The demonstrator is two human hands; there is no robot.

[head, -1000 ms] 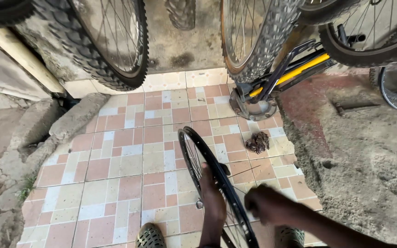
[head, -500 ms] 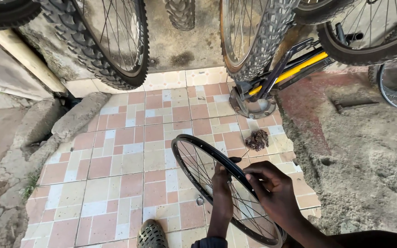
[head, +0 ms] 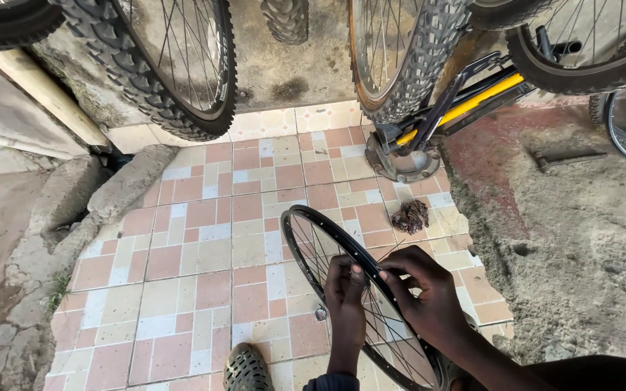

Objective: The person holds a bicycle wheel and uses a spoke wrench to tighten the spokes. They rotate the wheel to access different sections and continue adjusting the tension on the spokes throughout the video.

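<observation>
Outdoor tiled floor [head: 204, 239], knobby bicycle tyres [head: 175, 72] across upper frame. Bare spoked wheel rim [head: 306, 228] upright at lower centre. Left hand [head: 345, 293] and right hand [head: 425, 297] fingers pinched on spokes. Step in hand, apparently: spoke adjustment. Next: steady rim, fine fingertip grip.

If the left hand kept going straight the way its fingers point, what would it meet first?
The left hand points up-frame, fingertips already on the rim and spokes. Beyond the rim, probably only tiled floor, though depth is unclear.
</observation>
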